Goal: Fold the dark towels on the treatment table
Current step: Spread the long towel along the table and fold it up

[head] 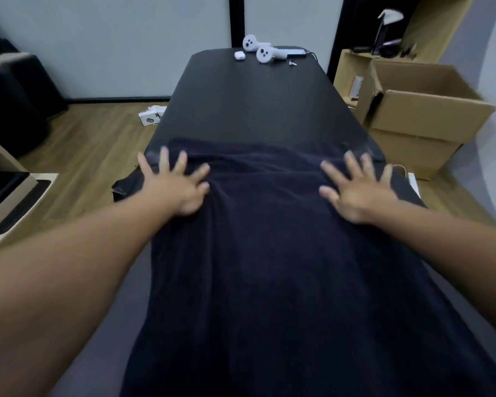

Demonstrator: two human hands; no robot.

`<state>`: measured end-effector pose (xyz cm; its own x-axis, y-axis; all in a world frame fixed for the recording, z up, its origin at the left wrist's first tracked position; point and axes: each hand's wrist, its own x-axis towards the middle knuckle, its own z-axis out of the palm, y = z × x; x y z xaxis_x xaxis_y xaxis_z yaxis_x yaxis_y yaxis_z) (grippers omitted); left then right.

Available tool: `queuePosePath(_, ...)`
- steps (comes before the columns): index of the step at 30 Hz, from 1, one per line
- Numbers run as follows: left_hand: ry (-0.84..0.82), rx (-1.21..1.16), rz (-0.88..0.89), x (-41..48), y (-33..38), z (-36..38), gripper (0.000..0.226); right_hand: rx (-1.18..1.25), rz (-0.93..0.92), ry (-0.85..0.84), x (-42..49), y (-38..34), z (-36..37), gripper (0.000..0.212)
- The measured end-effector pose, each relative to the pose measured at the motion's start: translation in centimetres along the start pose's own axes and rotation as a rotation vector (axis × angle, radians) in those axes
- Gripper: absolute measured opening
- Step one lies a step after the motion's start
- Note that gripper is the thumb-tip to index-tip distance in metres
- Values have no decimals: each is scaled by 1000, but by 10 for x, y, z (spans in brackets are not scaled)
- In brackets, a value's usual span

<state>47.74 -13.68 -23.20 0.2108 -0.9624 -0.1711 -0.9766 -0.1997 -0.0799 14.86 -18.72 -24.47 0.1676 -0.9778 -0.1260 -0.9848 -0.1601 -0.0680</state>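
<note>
While both palms lie flat near the far edge of the dark navy terry towel (pixel 269 267), the person appears to be smoothing it before a fold; left hand (pixel 178 184) at left centre of frame, fingers splayed and straight, pressing cloth, gripping nothing; right hand (pixel 358 193) mirrors it at right centre, likewise spread; towel runs lengthwise down the black padded treatment table (pixel 249 104), filling lower centre; wrinkles bunch between the hands, likely the reason for the flat press; a second dark cloth corner (pixel 126 184) hangs off the table's left edge; white handheld controllers (pixel 258 50) sit at upper centre, well apart; brown cardboard box (pixel 421 110) stands upper right.
</note>
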Motion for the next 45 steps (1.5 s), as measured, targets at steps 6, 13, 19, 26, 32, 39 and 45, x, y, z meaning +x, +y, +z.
queuePosePath(6,193,-261,171,-45,27,-8,60,59,-66,-17,-53,-19,19,70)
queuePosePath(13,-32,-49,31,-31,11,32,71,68,-55,-74,-24,-4,29,68)
queuePosePath(19,75,-205,114,-168,53,33,71,234,-126,32,-138,-13,32,62)
queuePosePath(26,21,-111,91,-194,18,74,76,-35,-118,-28,-211,29,63,77)
queuePosePath(32,-18,33,-2,-150,38,36,65,169,-68,-40,-145,3,35,62)
queuePosePath(39,25,-111,38,-312,23,95,73,-12,-186,-13,-280,49,68,70)
queuePosePath(45,-124,-189,-6,-289,40,48,67,46,-105,74,-261,26,31,65)
